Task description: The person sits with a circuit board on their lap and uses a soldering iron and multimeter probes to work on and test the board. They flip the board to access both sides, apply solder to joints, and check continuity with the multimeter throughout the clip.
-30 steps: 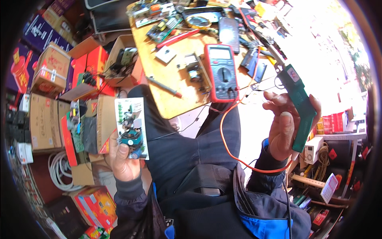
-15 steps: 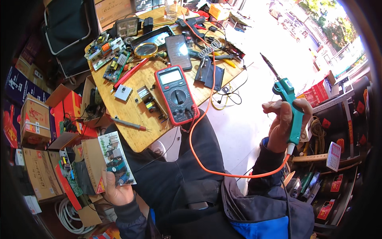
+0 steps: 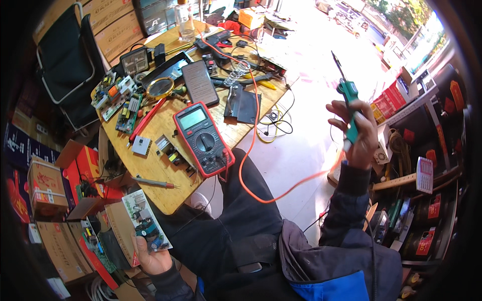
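In my left hand (image 3: pixel 154 257) at the lower left is a circuit board (image 3: pixel 136 209), tilted, its component side facing up, with my thumb over its lower end. My right hand (image 3: pixel 364 145) is raised at the right, wrapped round the green handle of a soldering iron (image 3: pixel 350 92) whose dark tip points up and away. From the iron an orange cord (image 3: pixel 271 200) loops across my lap to the table. A red-and-black multimeter (image 3: pixel 205 143) lies on the wooden table (image 3: pixel 150 188) between my hands. Near the left hand, a pen-like tool (image 3: pixel 153 182) rests on that table.
More circuit boards (image 3: pixel 129 114), a magnifying glass (image 3: pixel 160 88), a phone (image 3: pixel 201 83) and red tweezer-like arms (image 3: pixel 147 119) crowd the table. Opened cardboard boxes (image 3: pixel 47 188) stand at the left. Shelving with boxes (image 3: pixel 396 103) lines the right. A folding chair (image 3: pixel 68 75) stands far left.
The view has shifted, so the table appears further left. My right hand has turned the soldering iron more upright and away, with the cord slackening. My left hand still holds the board.
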A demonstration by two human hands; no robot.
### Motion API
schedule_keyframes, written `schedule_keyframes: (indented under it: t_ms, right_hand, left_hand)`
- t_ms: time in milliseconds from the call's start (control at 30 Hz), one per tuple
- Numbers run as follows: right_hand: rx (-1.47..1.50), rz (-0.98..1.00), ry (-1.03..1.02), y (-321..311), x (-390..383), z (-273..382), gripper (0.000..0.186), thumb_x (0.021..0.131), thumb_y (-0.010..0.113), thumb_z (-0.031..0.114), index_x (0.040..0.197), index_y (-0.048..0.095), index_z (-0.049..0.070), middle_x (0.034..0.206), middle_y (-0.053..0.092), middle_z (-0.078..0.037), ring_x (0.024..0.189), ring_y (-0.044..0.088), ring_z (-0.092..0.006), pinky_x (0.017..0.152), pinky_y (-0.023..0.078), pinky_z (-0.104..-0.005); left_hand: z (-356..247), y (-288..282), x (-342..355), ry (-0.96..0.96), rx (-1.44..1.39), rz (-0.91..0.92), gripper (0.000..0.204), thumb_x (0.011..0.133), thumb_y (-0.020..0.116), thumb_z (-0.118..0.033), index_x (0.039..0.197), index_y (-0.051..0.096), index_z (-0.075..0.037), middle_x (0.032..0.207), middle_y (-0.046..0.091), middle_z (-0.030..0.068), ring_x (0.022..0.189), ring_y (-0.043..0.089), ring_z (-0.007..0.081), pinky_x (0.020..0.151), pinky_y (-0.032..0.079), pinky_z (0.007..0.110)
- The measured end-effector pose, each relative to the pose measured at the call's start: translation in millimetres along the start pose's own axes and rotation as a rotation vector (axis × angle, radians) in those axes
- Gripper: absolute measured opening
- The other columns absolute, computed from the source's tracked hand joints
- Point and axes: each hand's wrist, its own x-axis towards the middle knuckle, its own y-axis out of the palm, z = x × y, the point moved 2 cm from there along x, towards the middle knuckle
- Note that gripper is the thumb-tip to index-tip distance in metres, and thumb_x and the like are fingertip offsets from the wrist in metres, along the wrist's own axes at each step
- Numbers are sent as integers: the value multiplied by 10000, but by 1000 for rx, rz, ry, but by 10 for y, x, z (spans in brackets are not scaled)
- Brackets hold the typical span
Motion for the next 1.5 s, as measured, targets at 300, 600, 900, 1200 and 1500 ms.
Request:
schedule_keyframes:
  t_ms: [300, 600, 900, 1200, 1500]
  right_hand:
    - [114, -229, 249, -620, 958, -1455, 320, 1066, 479, 123, 1353, 375, 24, 1164, 666, -286, 817, 732, -284, 587, 570, -292]
    - [8, -340, 321, -499, 1454, -2348, 280, 1083, 417, 219, 1236, 390, -15, 746, 614, -127, 460, 569, -182, 392, 439, -291]
    - [-161, -389, 458, -535, 1487, -2303, 368, 1049, 470, 303, 1127, 560, -45, 720, 599, -115, 468, 563, -179, 397, 427, -302]
    - [-405, -496, 361, -696, 1402, -2427, 369, 980, 563, 337, 985, 591, -31, 723, 521, -60, 524, 509, -145, 462, 424, -292]
    - [-569, -612, 274, -474, 1615, -2659, 442, 932, 594, 323, 1131, 554, -70, 1023, 661, -232, 992, 638, -317, 910, 472, -387]
  left_hand:
    - [59, 44, 39, -3, 17, -1, 505, 952, 707, -279, 1372, 547, -49, 1232, 650, 35, 1088, 638, 156, 873, 542, 306]
    - [10, 70, 0, 25, 51, -27, 521, 933, 733, -265, 1359, 546, -29, 1237, 640, 44, 1094, 632, 161, 897, 534, 312]
    - [34, 218, -1, 47, 76, -8, 517, 922, 743, -289, 1326, 554, -26, 1219, 638, 50, 1082, 629, 167, 915, 522, 320]
    - [29, 263, -1, 50, 90, -19, 477, 935, 721, -303, 1299, 566, -37, 1197, 636, 46, 1064, 623, 163, 906, 514, 322]
    - [26, 341, -9, 48, 82, -18, 467, 933, 727, -294, 1297, 571, -47, 1185, 641, 36, 1069, 623, 157, 907, 516, 319]
